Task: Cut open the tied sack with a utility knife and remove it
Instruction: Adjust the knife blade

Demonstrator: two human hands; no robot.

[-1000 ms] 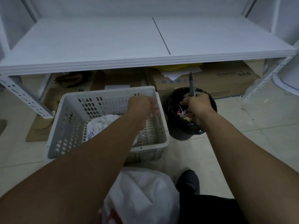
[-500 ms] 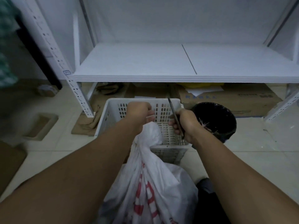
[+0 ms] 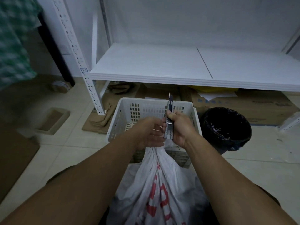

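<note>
Head camera view, looking down past two bare forearms: a person's left hand [image 3: 150,133] is closed tight around the gathered neck of a white sack [image 3: 159,189] printed with red markings, the fingers wrapped over the bunched plastic just above where the folds fan out. The sack hangs down from that fist toward the bottom of the frame, between the two arms, its body creased in long pleats and its lower part filling the space in front of the person. The right hand [image 3: 180,127] is clenched around the grey metal handle of a utility knife [image 3: 169,118], thumb pressed along the side of the handle, the tool standing nearly upright with a short length of blade showing at its top tip. The knife handle sits directly beside the left hand's fingertips, just above the sack's neck; whether the blade touches the plastic cannot be told. Behind both hands stands a white perforated plastic basket [image 3: 128,114] on the pale tiled floor [image 3: 267,168], with the sack's neck held in front of its near wall. To the right of the basket is a round bin lined with a black bag [image 3: 226,127], a few pale scraps visible inside. A white metal shelf [image 3: 162,65] spans the background, with flattened brown cardboard boxes [image 3: 259,104] stowed beneath it, and a green checked cloth [image 3: 13,43] hangs blurred at the far left
</note>
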